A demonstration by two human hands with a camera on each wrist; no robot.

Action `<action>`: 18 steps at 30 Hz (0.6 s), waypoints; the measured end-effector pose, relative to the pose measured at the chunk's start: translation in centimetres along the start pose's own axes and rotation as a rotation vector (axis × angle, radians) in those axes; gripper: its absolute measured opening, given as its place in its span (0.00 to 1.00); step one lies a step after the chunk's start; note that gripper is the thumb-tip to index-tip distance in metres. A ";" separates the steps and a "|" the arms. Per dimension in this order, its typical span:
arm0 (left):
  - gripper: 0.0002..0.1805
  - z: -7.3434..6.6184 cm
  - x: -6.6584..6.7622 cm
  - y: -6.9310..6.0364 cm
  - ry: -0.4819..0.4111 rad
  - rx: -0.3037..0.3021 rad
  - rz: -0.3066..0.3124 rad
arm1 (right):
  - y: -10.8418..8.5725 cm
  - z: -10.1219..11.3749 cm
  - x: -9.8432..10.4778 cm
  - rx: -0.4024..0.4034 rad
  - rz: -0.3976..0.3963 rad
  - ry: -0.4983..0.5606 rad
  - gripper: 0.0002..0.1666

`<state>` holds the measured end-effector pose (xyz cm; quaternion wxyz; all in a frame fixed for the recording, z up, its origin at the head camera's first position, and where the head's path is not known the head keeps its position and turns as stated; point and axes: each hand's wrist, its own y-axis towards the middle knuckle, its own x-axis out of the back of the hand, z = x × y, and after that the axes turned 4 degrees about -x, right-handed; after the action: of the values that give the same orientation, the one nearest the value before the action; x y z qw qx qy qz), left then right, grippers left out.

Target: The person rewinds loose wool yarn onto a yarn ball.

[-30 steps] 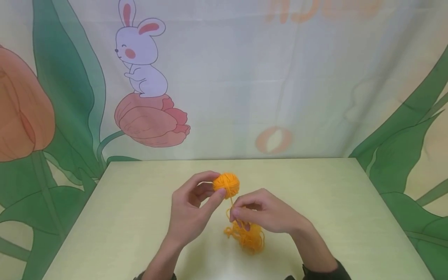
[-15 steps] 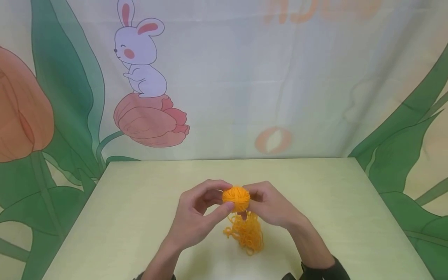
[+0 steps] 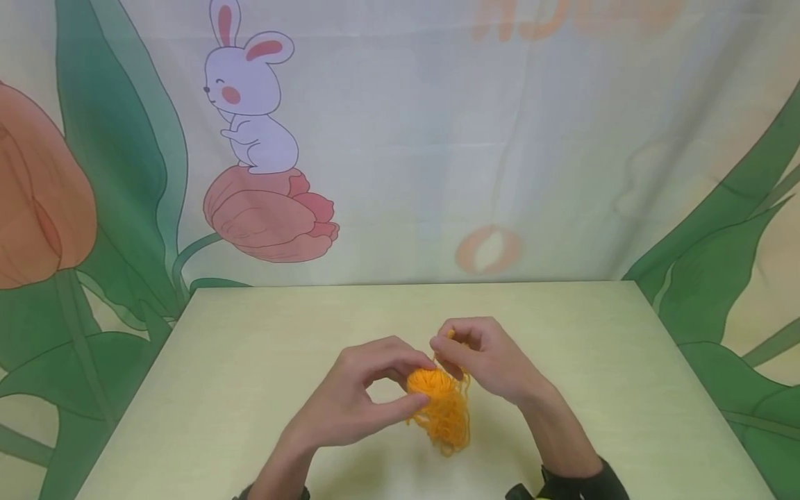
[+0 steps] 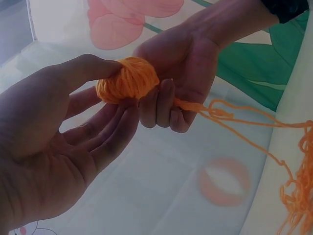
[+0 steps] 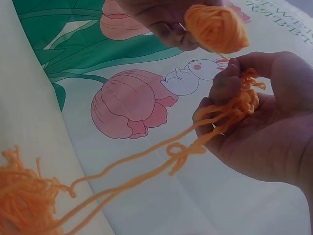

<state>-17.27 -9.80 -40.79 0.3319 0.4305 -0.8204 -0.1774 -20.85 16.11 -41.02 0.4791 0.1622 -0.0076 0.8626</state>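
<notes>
orange yarn, partly wound and partly loose, worked between two bare hands. the yarn ball [image 3: 430, 382] is held above the tabletop [image 3: 250, 375], pinched between the thumb and fingers of the left hand [image 3: 351, 403], which lies at about 9 o'clock from it in the head view. the right hand [image 3: 490, 355] stands at about 2 o'clock, just beside the ball, its fingers curled and grasping a gathered bunch of yarn [image 5: 247, 98]; a thin strand [image 5: 222, 56] spans the gap between ball and fingertips. the loose heap [image 3: 451, 430] rests on the tabletop at about 5 o'clock from the ball, partly hidden by it. in the right wrist view, slack lengths [image 5: 137, 181] run from the right hand towards 8 o'clock to the heap, with a small tangle [image 5: 181, 155] along the way.

the step in hand appears to be winding the loose yarn onto the ball; judging by the heap, a good share remains. the next move probably calls for the right hand to lead the strand round the ball under light tension, the left hand steadying it. the tangle would best be teased loose first, since a hard pull could tighten it.
</notes>
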 end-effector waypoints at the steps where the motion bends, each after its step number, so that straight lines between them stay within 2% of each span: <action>1: 0.17 0.0 0.0 0.0 0.034 0.008 0.008 | 0.0 0.1 0.0 0.008 0.001 0.002 0.18; 6: 0.17 0.1 -0.2 0.0 0.166 0.033 -0.004 | -0.1 0.4 -0.1 0.006 -0.001 0.017 0.18; 14: 0.19 0.0 -0.1 0.1 0.237 0.093 -0.070 | -0.5 0.8 -0.3 0.010 -0.021 0.011 0.15; 18: 0.19 0.1 0.1 0.1 0.285 0.087 -0.094 | -0.6 1.1 -0.3 0.041 -0.027 0.000 0.14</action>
<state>-17.38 -9.82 -40.77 0.4174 0.5032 -0.7508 -0.0943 -19.92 15.95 -40.15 0.4872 0.1722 0.0120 0.8561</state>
